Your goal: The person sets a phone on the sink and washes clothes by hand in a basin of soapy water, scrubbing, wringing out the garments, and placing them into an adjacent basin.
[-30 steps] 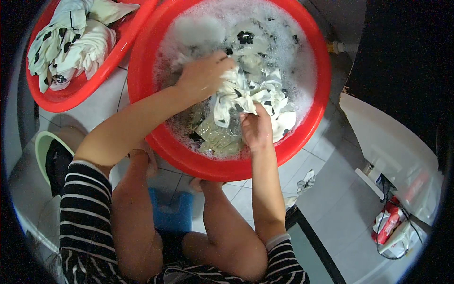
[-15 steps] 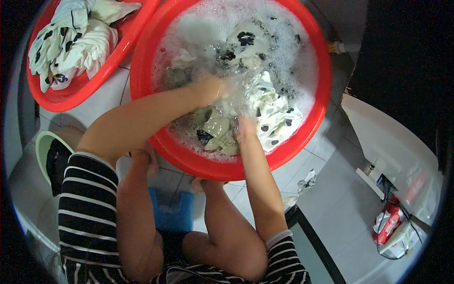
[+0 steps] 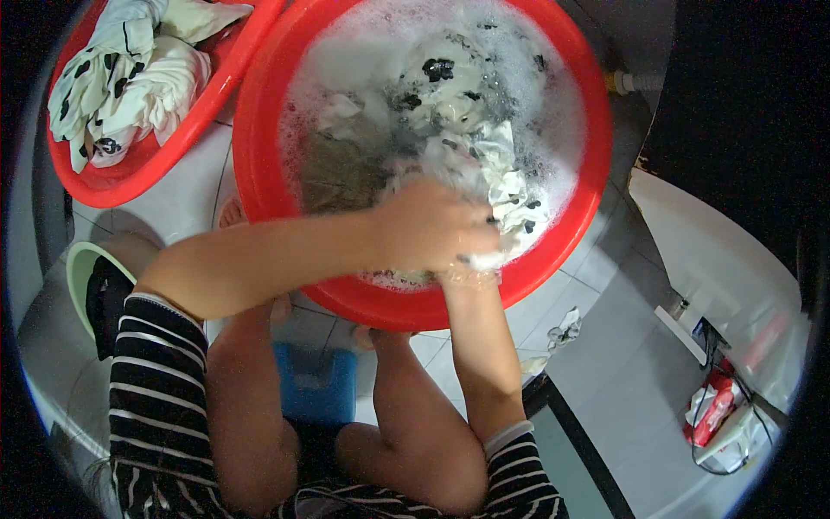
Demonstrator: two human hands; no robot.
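Note:
A large red basin (image 3: 259, 112) holds sudsy water and soaking white garments with black patterns. My left hand (image 3: 432, 227) reaches across above the basin's near side, blurred by motion, its fingers bent over a wet white garment (image 3: 510, 195) with dark spots. Just beneath it, my right hand (image 3: 471, 275) is at the same garment beside the near rim. The left hand covers most of it, so its fingers are hidden. Farther back in the foam lies white cloth with a black flower print (image 3: 438, 69). Darker, olive-looking cloth (image 3: 341, 169) lies underwater at the left.
A second red basin (image 3: 186, 156) with white, black-patterned clothes stands at the far left. Below it is a pale green bucket (image 3: 79, 281) with dark cloth. A blue plastic stool (image 3: 320, 394) is between my legs. At the right are a white panel (image 3: 709, 251) and a red-and-white packet (image 3: 713, 406).
My left hand has come out of the water and moved right and nearer, over my right hand. The spotted garment has shifted and bunched up under the hands.

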